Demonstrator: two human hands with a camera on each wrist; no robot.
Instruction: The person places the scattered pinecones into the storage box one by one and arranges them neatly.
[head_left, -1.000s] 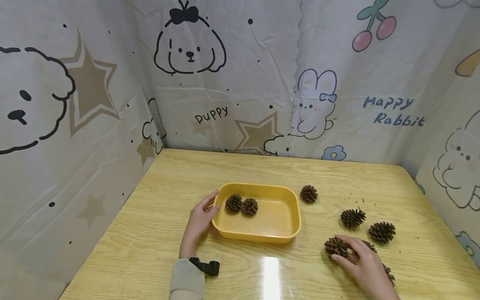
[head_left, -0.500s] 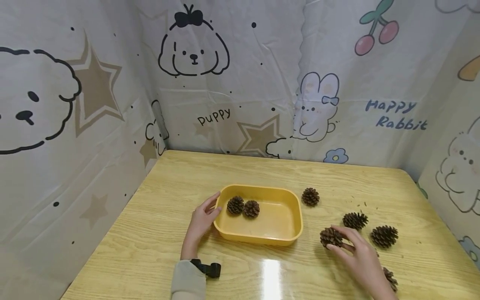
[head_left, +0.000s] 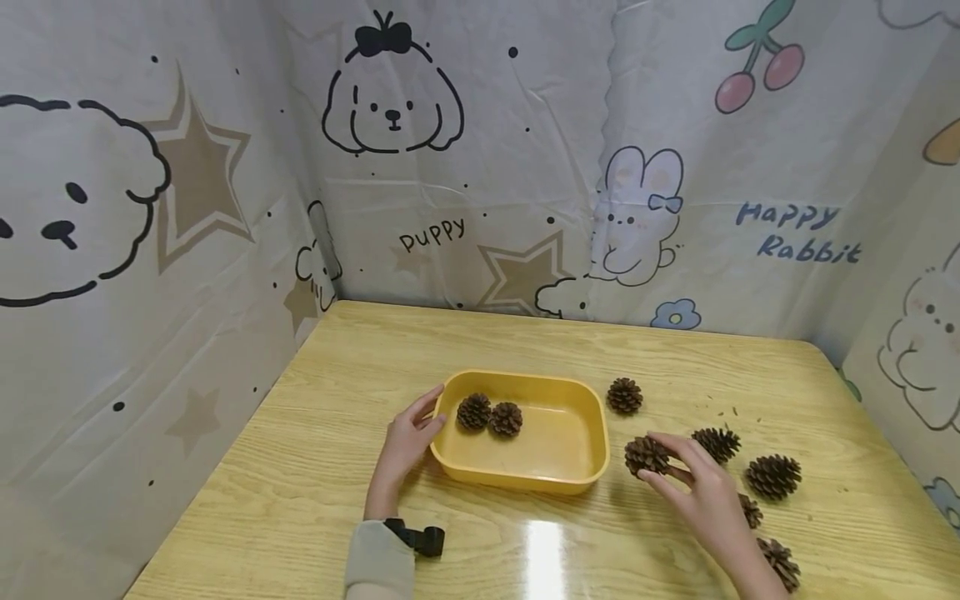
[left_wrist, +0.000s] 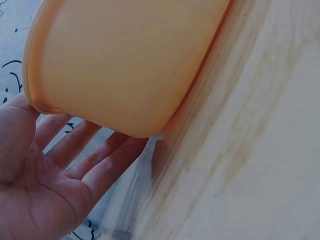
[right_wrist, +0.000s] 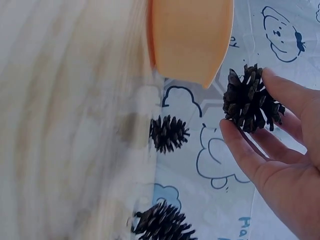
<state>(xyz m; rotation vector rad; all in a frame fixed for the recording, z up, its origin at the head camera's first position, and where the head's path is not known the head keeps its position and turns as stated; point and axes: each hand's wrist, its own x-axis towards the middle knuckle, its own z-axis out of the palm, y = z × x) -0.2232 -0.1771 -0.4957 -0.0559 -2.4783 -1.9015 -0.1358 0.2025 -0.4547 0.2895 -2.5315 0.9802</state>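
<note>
Just right of the tray (head_left: 517, 481), the right hand (head_left: 703, 493) pinches a cone (head_left: 643, 457) between thumb and fingers, above the tabletop (head_left: 300, 467); the cone juts past the fingertips toward the tray. At the tray's left end, the left hand (head_left: 406, 439) grips the wall, fingers slightly spread along its outside. Two cones (head_left: 473, 412) lie in the tray's left half; five more cones (head_left: 773, 477) lie to its right.

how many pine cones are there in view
8 pine cones: two in the yellow tray, one in the right hand, one on the table just right of the tray, and four farther right, one partly behind the right hand. More may be hidden there.
</note>
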